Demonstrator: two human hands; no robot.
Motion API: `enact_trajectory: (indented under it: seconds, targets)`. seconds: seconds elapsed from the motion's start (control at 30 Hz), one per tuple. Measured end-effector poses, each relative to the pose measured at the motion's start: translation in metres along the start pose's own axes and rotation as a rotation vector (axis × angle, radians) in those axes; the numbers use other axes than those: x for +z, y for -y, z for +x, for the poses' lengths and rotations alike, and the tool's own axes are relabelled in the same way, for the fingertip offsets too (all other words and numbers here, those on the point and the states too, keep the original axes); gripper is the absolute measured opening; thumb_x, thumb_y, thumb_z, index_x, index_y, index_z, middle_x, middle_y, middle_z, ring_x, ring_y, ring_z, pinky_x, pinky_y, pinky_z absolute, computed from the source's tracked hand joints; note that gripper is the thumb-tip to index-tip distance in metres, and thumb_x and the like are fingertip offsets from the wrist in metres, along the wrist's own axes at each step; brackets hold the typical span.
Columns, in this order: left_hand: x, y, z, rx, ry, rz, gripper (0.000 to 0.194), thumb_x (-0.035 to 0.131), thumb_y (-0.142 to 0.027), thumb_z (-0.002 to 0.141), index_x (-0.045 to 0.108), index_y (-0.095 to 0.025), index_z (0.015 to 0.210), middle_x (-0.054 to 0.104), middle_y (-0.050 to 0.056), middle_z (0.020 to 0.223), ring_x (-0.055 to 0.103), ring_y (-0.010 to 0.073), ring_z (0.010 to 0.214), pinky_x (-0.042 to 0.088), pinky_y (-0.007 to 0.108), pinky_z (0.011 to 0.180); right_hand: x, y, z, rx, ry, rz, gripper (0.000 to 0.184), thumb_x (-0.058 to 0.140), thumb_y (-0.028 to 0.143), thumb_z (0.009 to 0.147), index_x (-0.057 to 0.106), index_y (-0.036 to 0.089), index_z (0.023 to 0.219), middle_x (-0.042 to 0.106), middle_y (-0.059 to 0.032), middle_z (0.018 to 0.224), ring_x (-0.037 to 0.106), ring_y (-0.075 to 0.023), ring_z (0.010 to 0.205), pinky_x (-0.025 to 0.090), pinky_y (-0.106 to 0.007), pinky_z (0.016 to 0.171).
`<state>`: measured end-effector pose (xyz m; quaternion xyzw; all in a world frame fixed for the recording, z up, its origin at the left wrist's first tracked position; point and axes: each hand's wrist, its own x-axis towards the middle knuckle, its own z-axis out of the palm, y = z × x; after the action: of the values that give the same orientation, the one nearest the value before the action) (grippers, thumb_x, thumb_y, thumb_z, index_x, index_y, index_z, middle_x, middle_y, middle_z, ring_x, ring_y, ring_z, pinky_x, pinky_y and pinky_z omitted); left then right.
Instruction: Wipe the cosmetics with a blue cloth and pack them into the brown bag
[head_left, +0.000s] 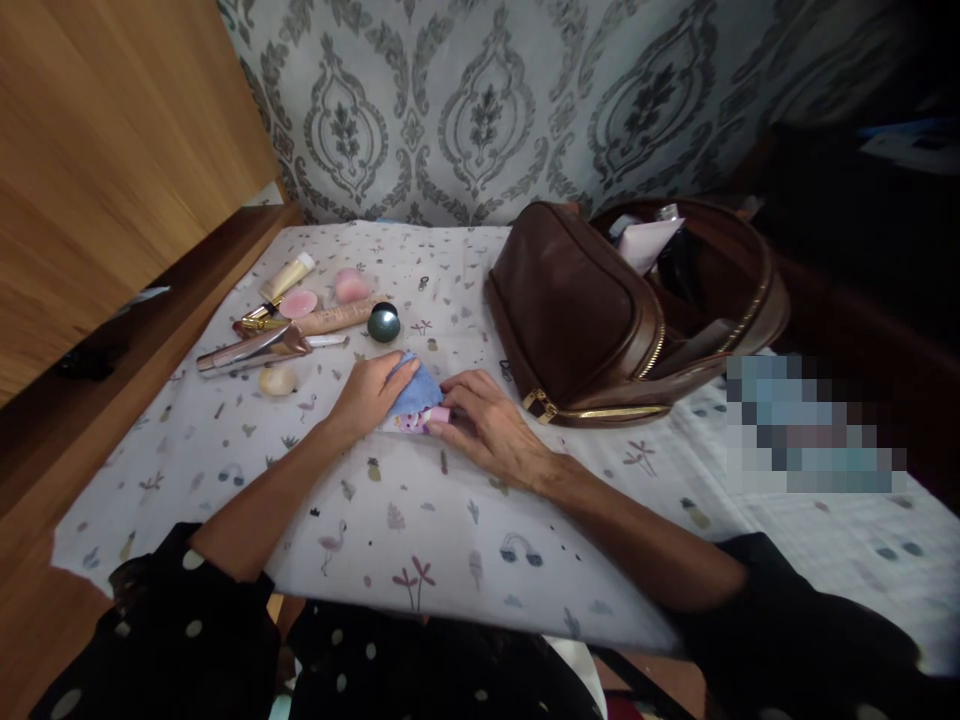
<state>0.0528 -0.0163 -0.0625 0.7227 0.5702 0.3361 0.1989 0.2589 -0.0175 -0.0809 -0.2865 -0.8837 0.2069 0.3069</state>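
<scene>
Low over the patterned cloth, my left hand (pixel 375 392) grips a blue cloth (pixel 417 385) between thumb and fingers. Below the cloth shows a small pink tube (pixel 420 419) with a printed cartoon picture; the cloth touches its upper side. My right hand (pixel 491 422) pinches the tube's pink end between thumb and fingers. Part of the tube is hidden behind the cloth and my fingers. Just beyond my left hand sits a shiny dark green round item (pixel 383 322).
Left lie a rose-gold tube (pixel 255 350), a beige tube (pixel 337 318), a cream tube (pixel 287 275), pink round items (pixel 298 303), brushes and a pale round piece (pixel 278 380). An unzipped brown bag (pixel 577 300) holding several items stands right. A wooden cabinet (pixel 127 120) borders the left.
</scene>
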Motion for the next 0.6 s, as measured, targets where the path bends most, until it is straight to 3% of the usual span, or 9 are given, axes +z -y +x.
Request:
enact_trajectory:
  seconds: [0.27, 0.43, 0.6]
  targets:
    - [0.0025, -0.0005, -0.0016, 0.035, -0.007, 0.001, 0.039, 0.042, -0.044, 0.094, 0.038, -0.02, 0.064, 0.04, -0.005, 0.057, 0.039, 0.011, 0.057, 0.03, 0.026, 0.058, -0.0011, 0.0009, 0.0021, 0.095, 0.056, 0.026, 0.048, 0.03, 0.044, 0.104, 0.058, 0.018, 0.075, 0.059, -0.0105, 0.095, 0.051, -0.0232, 0.096, 0.043, -0.042, 0.092]
    - [0.002, 0.0018, 0.0002, 0.025, -0.055, -0.01, 0.041, 0.042, -0.044, 0.094, 0.035, -0.02, 0.062, 0.037, -0.005, 0.055, 0.038, 0.0107, 0.056, 0.03, 0.026, 0.057, 0.0008, -0.0028, 0.0009, 0.09, 0.022, -0.01, 0.039, 0.062, 0.057, 0.087, 0.058, 0.018, 0.094, 0.059, -0.0094, 0.097, 0.051, -0.0263, 0.097, 0.045, -0.042, 0.087]
    - [0.0018, 0.0016, 0.0001, 0.018, -0.068, 0.002, 0.041, 0.042, -0.045, 0.095, 0.034, -0.02, 0.063, 0.036, -0.006, 0.054, 0.038, 0.0104, 0.055, 0.029, 0.026, 0.056, 0.003, -0.0025, 0.0, 0.019, -0.01, -0.074, 0.025, 0.059, 0.043, 0.092, 0.058, 0.018, 0.095, 0.059, -0.0109, 0.101, 0.05, -0.0263, 0.097, 0.045, -0.042, 0.087]
